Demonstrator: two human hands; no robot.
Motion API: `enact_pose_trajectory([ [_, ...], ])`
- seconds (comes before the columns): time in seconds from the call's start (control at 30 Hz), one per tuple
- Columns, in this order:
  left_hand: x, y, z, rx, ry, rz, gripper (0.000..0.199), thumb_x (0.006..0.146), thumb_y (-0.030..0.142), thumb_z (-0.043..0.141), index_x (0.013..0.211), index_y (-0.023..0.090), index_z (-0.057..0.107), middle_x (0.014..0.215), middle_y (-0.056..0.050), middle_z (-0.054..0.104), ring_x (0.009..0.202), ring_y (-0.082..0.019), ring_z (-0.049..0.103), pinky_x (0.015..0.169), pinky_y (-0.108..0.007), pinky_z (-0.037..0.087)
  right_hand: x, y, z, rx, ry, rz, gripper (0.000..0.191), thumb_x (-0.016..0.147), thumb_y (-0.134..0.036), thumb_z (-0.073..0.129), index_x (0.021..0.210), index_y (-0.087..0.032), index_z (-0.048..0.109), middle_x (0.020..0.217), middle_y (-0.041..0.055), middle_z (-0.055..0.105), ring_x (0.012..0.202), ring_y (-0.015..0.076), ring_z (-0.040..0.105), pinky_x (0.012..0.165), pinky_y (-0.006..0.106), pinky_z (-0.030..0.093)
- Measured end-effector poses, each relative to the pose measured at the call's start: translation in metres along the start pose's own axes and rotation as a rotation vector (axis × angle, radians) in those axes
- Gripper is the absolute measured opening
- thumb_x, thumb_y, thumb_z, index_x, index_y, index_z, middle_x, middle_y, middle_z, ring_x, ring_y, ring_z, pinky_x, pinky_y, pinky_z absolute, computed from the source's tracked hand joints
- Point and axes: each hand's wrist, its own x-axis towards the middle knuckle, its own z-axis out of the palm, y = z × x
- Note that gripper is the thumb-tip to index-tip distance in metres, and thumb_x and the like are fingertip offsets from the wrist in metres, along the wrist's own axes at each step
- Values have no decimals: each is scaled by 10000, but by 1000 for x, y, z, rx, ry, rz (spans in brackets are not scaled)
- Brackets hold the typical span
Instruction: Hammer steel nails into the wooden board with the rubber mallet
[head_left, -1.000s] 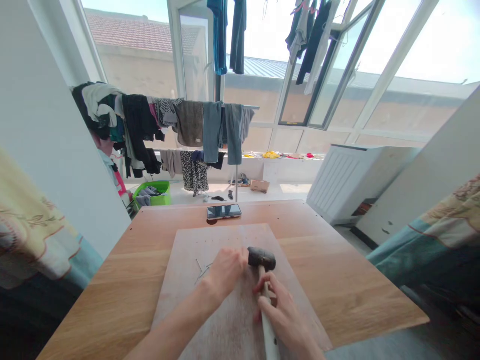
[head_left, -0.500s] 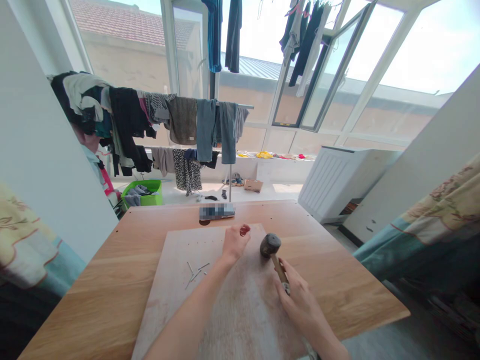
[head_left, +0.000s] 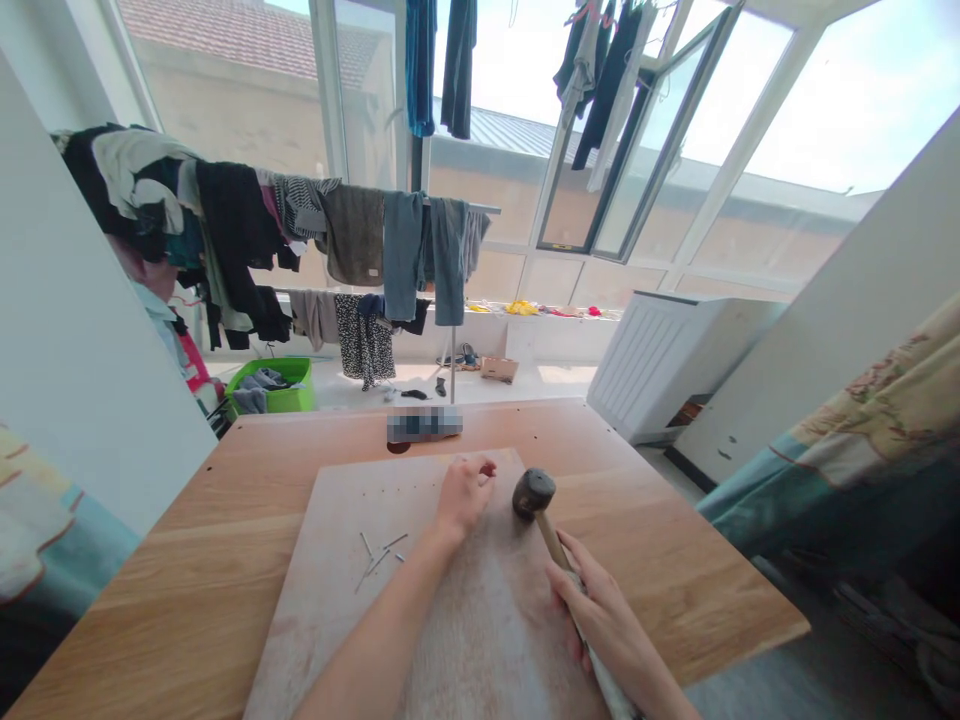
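Observation:
A pale wooden board [head_left: 322, 600] lies on the table. Over its far part is my left hand [head_left: 465, 492], its fingers curled together; anything between the fingertips is too small to make out. My right hand [head_left: 589, 600] is wrapped around the wooden handle of a mallet [head_left: 534, 493], whose black head rests or hovers near the board's right edge. Several loose nails [head_left: 377, 556] lie on the board left of my left forearm. A row of small dots, perhaps holes or nail heads, runs along the board's far side.
Beyond the board on the wooden table [head_left: 180, 560] lies a blurred box-like object [head_left: 424, 424]. Past the table stand a rack of clothes [head_left: 356, 235], a green basket [head_left: 292, 395] and a white cabinet [head_left: 660, 355]. Curtains hang at both sides.
The whole view has shifted slightly. My right hand sits lower on the mallet's handle, with more of the handle showing. My left hand stays closed at nearly the same spot.

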Motion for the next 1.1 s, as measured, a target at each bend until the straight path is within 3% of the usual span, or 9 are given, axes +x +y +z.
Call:
enact_pose_trajectory([
  [0.1, 1, -1, 0, -1, -2, -11, 273, 745, 3, 648, 945, 174, 720, 871, -46, 761, 866, -183, 688, 850, -305, 535, 3, -8, 4, 79, 27, -16, 671, 865, -558, 525, 1417, -189, 431, 617, -74, 498, 313, 97, 441, 278, 202, 350],
  [0.3, 2, -4, 2, -29, 4, -47, 255, 756, 26, 644, 961, 167, 704, 848, -43, 768, 796, -158, 703, 795, -262, 538, 21, -32, 13, 66, 34, -187, 569, 912, -521, 476, 1367, -180, 469, 613, -98, 440, 341, 75, 433, 298, 167, 362],
  [0.47, 1, -1, 3, -18, -12, -45, 283, 745, 7, 615, 948, 181, 709, 841, -21, 770, 785, -150, 699, 791, -252, 532, 33, -35, 21, -85, 46, -182, 580, 919, -478, 470, 1420, -185, 462, 617, -81, 469, 339, 86, 459, 288, 173, 373],
  [0.57, 2, 5, -1, 16, -39, -50, 311, 749, 18, 604, 1001, 175, 698, 909, -36, 777, 833, -156, 705, 820, -263, 535, 29, -32, 23, -51, 75, -167, 554, 921, -469, 467, 1395, -184, 493, 627, -74, 470, 346, 80, 455, 296, 171, 378],
  [0.67, 2, 16, -23, 82, -87, -47, 305, 761, 74, 623, 1051, 146, 682, 1027, -89, 761, 878, -177, 702, 814, -271, 536, 21, -24, 19, -7, 110, -154, 578, 925, -474, 461, 1424, -183, 464, 624, -79, 462, 345, 80, 438, 300, 174, 368],
  [0.8, -14, 31, -83, 257, -232, -6, 223, 711, 68, 616, 903, 147, 697, 857, -92, 738, 803, -239, 691, 761, -322, 520, 13, -10, 13, -50, 98, -115, 599, 908, -495, 475, 1410, -170, 501, 588, -72, 478, 353, 105, 456, 321, 198, 389],
  [0.9, -37, 41, -124, 762, -443, 16, 214, 743, 75, 571, 917, 133, 681, 956, -165, 719, 892, -325, 697, 775, -393, 516, 13, -3, 13, -67, 106, -83, 652, 902, -494, 479, 1444, -133, 476, 555, -70, 467, 353, 126, 468, 330, 217, 398],
  [1.0, -56, 45, -140, 912, -578, -21, 243, 759, 76, 578, 976, 145, 661, 1017, -174, 713, 951, -350, 698, 781, -397, 518, 15, 0, 14, -45, 102, -83, 658, 911, -480, 481, 1470, -134, 443, 575, -64, 477, 361, 133, 472, 328, 225, 398],
  [1.1, -62, 42, -136, 903, -598, -22, 291, 755, 18, 550, 987, 162, 649, 994, -146, 723, 945, -326, 707, 785, -374, 516, 15, 1, 14, -20, 93, -85, 628, 922, -472, 469, 1456, -142, 445, 583, -67, 469, 362, 128, 459, 326, 223, 400],
])
